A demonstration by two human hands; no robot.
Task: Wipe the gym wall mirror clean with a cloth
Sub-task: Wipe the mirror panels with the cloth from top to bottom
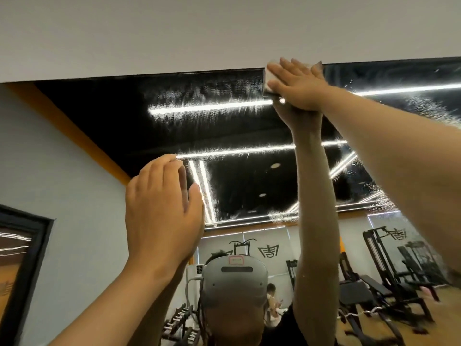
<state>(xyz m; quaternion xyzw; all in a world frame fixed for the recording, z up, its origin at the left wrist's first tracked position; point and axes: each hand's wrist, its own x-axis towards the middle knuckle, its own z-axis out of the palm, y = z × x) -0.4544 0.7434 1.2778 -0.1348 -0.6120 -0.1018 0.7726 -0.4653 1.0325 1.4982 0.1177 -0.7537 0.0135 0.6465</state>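
- The right hand (296, 83) is reaching up to the top edge of the mirror (224, 131); its fingers are lying straight and slightly apart, pressing the cloth (269, 79) flat against the glass rather than curling round it
- The cloth is showing pale grey under those fingers, just where the mirror is meeting the white wall (199, 33); most of it is hiding beneath the hand
- The left hand (162, 213) is sitting lower and to the left, palm toward the glass; its fingers are lying straight and close together, the thumb standing off to the side
- Streaks and droplets are catching the reflected light strips (212, 108); a weight bench (359, 289) is showing in the reflection at the lower right
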